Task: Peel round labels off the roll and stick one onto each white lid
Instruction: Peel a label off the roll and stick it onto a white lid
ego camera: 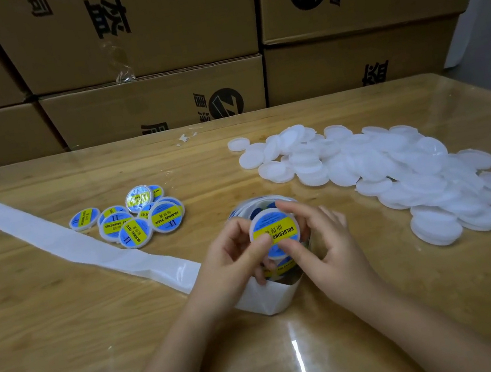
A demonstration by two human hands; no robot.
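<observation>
A white lid with a blue and yellow round label on it is held above the label roll at the table's middle. My left hand pinches the lid's left edge, thumb on the label. My right hand grips its right side, thumb pressing the label's lower edge. A large heap of bare white lids lies to the right. Several labelled lids lie in a cluster to the left. The roll is mostly hidden behind the hands.
A long strip of empty white backing paper runs from the roll to the far left of the glossy wooden table. Stacked cardboard boxes wall off the table's far side. Small paper scraps lie near the far edge.
</observation>
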